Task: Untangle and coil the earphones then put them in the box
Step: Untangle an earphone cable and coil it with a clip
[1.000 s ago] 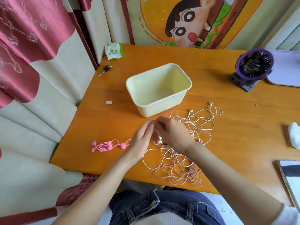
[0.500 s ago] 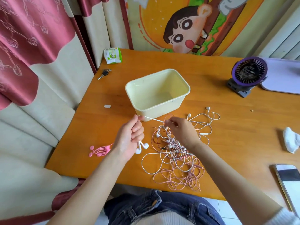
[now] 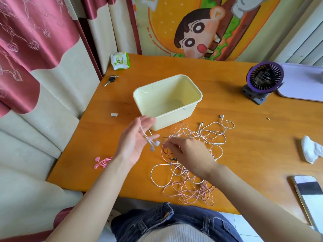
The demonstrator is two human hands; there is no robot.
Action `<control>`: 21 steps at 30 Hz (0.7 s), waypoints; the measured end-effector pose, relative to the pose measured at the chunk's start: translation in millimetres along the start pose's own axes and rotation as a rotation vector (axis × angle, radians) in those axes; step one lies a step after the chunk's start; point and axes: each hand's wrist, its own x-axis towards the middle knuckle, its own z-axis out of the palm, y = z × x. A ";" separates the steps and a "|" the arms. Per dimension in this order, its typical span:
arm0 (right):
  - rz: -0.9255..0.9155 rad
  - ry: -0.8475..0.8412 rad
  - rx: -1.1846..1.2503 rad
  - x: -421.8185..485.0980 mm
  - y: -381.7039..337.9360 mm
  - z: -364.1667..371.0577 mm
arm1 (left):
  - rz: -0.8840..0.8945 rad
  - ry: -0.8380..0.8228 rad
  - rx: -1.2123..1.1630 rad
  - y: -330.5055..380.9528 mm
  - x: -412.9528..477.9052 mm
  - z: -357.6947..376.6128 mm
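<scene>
Untangling was the step in hand: our left hand (image 3: pixel 134 142), fingers spread, carried a cord (image 3: pixel 145 135) with its earbuds (image 3: pixel 155 144) dangling. Our right hand (image 3: pixel 188 152) pinched that cord over the earphones (image 3: pixel 185 173), heaped on the near side of the box (image 3: pixel 172 119). Next, we judged, came a gentle pull free.

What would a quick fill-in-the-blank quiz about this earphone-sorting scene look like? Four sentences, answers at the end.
1. The cream box is ____ inside.
2. The left hand has a thin cable draped over its fingers, with two white ____ dangling from it.
3. The right hand pinches a strand of the tangled earphones, whose cables are white and ____.
4. The fan at the far right has a ____ rim.

Missing words: empty; earbuds; pink; purple.
</scene>
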 end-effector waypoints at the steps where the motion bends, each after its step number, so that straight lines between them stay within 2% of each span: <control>1: -0.012 -0.008 -0.017 -0.1 -1.0 -0.6 | 0.057 -0.022 0.275 -2.6 -1.7 -2.4; 3: -0.032 -0.004 -0.046 0.8 -2.5 -3.1 | 0.198 -0.113 0.830 -8.5 -7.9 -3.5; 4: -0.037 0.001 -0.049 1.7 -3.0 -4.8 | 0.223 -0.170 0.988 -11.7 -11.6 -1.9; 6: -0.040 0.001 -0.039 4.6 -2.5 -8.2 | 0.163 -0.239 1.030 -15.6 -19.1 2.7; 11: 0.024 0.034 0.044 13.2 10.4 -14.8 | -0.165 -0.242 0.655 -15.0 -22.2 1.2; 14: 0.040 0.056 0.118 15.0 16.6 -12.3 | -0.348 -0.294 0.311 -12.5 -24.9 -0.6; 18: 0.039 0.034 0.251 14.2 17.1 -4.4 | -0.379 -0.441 -0.177 -9.6 -24.2 -12.8; 21: 0.037 0.026 0.308 11.2 12.7 1.9 | -0.363 -0.556 -0.460 -6.3 -21.6 -16.5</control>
